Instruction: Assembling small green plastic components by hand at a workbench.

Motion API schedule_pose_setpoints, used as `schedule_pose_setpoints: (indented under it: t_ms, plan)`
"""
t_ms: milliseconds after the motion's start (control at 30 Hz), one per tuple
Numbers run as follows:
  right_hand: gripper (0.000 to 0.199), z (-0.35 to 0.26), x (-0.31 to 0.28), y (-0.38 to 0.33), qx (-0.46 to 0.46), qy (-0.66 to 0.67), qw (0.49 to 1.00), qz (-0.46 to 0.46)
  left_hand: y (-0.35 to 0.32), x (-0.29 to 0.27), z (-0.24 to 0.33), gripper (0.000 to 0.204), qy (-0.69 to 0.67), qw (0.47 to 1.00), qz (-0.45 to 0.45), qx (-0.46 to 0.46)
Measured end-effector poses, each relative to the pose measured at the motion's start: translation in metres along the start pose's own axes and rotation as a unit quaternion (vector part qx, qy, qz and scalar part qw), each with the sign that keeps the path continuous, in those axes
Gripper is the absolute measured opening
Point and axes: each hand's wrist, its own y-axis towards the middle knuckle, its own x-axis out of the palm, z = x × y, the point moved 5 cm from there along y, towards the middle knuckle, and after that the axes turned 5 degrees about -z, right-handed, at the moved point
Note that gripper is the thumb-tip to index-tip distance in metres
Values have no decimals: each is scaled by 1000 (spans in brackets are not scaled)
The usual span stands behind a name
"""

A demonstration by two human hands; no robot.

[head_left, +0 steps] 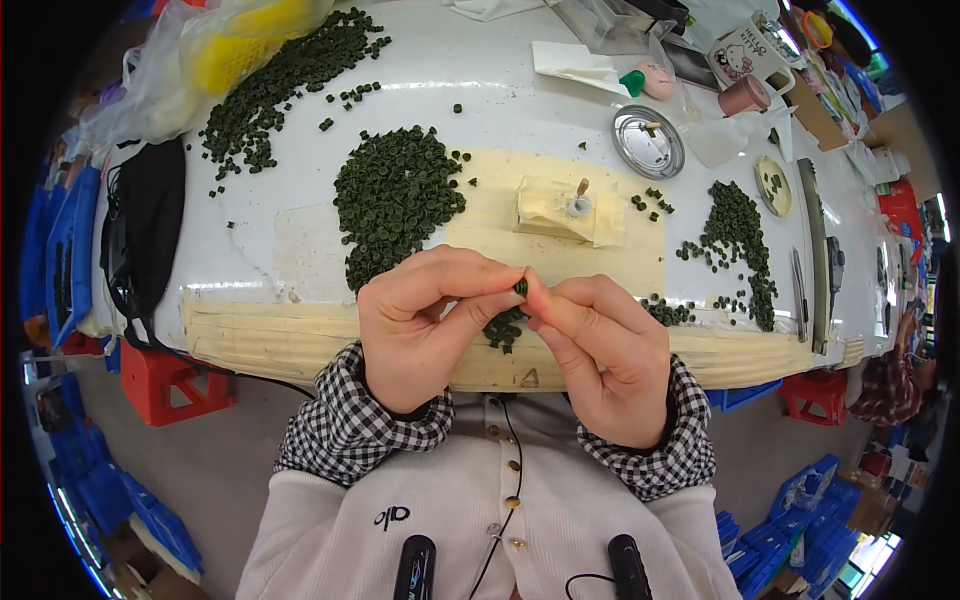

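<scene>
My left hand (425,325) and my right hand (600,345) meet over the near edge of the white table (300,210). Between the fingertips of both hands sits one small dark green ring-shaped part (521,287). A little heap of the same green parts (503,328) lies just below my fingers. A large pile of green parts (395,195) lies beyond my left hand. Another pile (740,240) spreads out to the right. Behind my hands stands a small beige block with a metal peg (575,208).
More green parts (285,85) lie at the far left beside clear plastic bags (215,50). A round metal lid (648,141), a mug (745,52) and a pink cup (745,95) stand at the back right. Red stools (165,385) and blue crates (790,520) are on the floor.
</scene>
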Motion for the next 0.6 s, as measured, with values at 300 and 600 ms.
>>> schedule_pose_setpoints:
  t_ms: [300,600]
  plan:
    - [34,-3,-1,1,53,59,997,-21,-3,0,2,18,-38,999,18,1]
    - [34,-2,0,0,20,44,999,20,-4,-2,0,19,-37,999,18,2]
